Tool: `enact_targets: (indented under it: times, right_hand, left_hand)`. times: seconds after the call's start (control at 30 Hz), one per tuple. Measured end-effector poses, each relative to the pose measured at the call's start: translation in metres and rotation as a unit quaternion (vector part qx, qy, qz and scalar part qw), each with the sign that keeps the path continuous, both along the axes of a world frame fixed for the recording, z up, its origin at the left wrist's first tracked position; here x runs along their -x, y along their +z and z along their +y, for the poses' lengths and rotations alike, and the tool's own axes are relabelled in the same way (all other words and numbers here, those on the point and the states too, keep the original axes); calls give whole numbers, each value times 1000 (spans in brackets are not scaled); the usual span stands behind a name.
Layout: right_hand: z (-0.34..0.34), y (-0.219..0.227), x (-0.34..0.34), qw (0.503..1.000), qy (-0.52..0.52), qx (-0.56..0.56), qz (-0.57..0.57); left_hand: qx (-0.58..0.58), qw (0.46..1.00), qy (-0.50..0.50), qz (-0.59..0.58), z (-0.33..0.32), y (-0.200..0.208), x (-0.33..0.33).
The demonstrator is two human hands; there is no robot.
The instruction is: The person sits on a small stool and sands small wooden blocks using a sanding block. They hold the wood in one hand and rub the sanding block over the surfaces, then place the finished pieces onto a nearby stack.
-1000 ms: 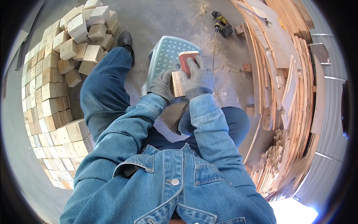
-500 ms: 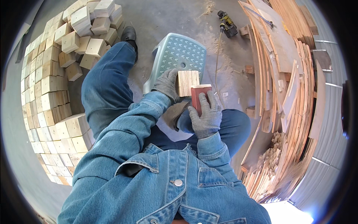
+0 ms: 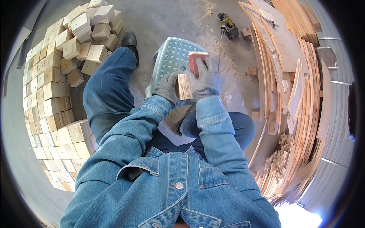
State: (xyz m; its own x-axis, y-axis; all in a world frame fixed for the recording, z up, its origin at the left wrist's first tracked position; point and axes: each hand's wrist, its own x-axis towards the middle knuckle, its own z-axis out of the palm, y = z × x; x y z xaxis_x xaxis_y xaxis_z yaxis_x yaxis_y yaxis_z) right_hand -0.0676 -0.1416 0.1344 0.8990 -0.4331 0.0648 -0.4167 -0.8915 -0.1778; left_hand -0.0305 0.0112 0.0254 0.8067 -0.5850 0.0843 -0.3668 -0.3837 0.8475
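Observation:
My left hand (image 3: 166, 89), in a grey glove, is closed on a wooden block (image 3: 184, 86) with a layered grain, held over the near part of a light blue plastic stool (image 3: 167, 62). My gloved right hand (image 3: 205, 79) grips a red sanding block (image 3: 198, 63) with a pale edge. The sanding block is just beyond the wooden block, above the stool's right side. Part of the wooden block is hidden behind my right hand, so whether the two touch there I cannot tell.
Stacked wooden blocks (image 3: 49, 100) rise on the left, with looser ones (image 3: 81, 26) heaped at the far end. A yellow and black cordless drill (image 3: 228, 26) lies on the floor far right of the stool. Long boards and thin strips (image 3: 310, 87) are piled along the right.
My right hand has pushed the sanding block away from me, past the wooden block. The wooden block has turned and shifted slightly left and nearer in my left hand.

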Motion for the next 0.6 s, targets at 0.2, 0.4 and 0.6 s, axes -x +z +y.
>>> enact_targets:
  times: [0.2,0.4,0.6]
  right_hand:
    - [25,-1,102,999,33,6,-25]
    - [32,4,127,999,35,1,-26]
    - [-5,-9,49,998,32,8,-55]
  left_hand:
    - [12,1000,-5,13,2,-7,0]
    - [-15,1000,-7,16,4,0,0]
    - [-14,1000,-1,15,-8,-6,4]
